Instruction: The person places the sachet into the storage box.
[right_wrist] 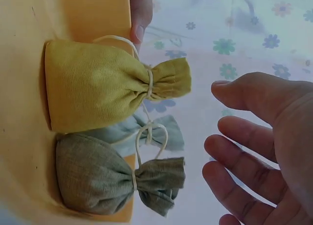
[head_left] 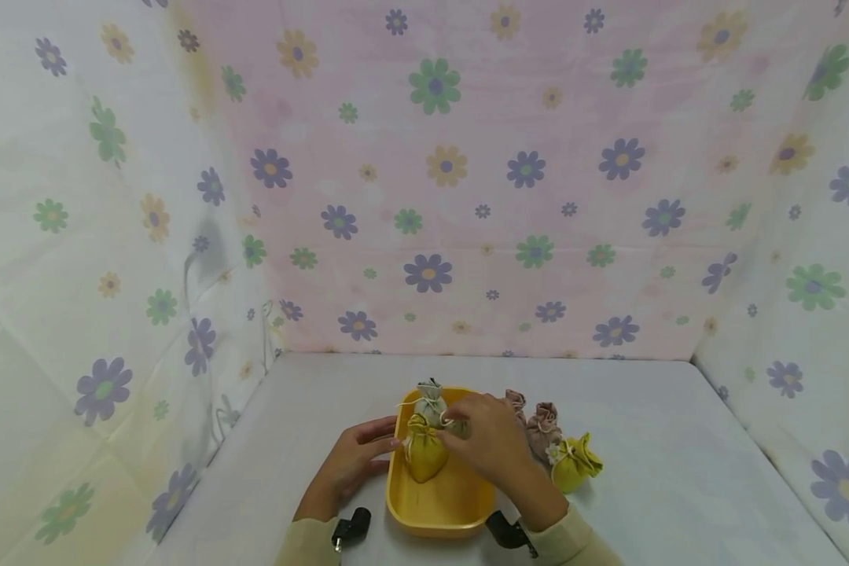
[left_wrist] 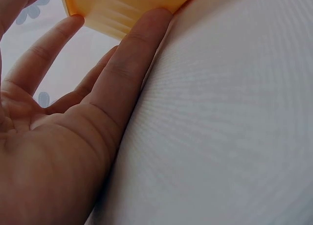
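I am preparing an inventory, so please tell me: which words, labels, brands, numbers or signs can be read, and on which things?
None can be read. The yellow pouch in the tray shows plain cloth, the tray shows no lettering, and the backdrop shows printed flowers, no letters.

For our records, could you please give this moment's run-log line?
left grip: touching tray | right grip: open, clear of bags | in tray: yellow bag, pale bag, grey-green bag | right of tray: second yellow bag, two pinkish bags
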The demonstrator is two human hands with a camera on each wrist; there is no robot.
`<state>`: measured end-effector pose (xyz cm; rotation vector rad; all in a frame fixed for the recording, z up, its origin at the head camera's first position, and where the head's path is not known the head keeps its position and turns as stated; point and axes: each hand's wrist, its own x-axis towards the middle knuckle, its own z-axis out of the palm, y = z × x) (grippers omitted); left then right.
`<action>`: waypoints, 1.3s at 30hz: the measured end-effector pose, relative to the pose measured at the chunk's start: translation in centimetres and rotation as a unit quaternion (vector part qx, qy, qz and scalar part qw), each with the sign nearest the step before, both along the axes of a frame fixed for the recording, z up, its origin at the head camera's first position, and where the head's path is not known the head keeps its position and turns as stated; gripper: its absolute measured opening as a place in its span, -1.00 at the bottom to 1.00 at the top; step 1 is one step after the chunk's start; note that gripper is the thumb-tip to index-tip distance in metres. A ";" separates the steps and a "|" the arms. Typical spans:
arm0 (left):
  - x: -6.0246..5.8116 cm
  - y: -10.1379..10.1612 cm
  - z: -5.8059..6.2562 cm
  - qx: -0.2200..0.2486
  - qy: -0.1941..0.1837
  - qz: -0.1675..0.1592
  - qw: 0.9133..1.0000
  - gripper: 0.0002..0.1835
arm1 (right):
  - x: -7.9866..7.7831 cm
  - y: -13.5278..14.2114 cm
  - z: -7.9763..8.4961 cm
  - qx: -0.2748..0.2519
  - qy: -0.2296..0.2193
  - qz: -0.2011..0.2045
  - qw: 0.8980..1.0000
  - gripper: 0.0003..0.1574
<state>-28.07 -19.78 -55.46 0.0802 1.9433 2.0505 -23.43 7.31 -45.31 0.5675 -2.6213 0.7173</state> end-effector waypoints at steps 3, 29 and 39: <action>0.1 0.0 0.0 -0.007 0.007 -0.005 1.000 -0.32 | 0.3 0.8 -0.1 -0.009 0.026 0.005 1.000 -0.78; -0.2 0.1 0.3 -0.020 -0.005 0.014 1.000 -0.26 | 2.3 10.7 -0.5 -0.032 0.114 0.025 0.993 -0.46; -0.2 0.1 0.1 -0.026 -0.008 0.011 1.000 -0.25 | 3.0 13.7 -1.8 -0.033 0.070 -0.011 0.997 -0.41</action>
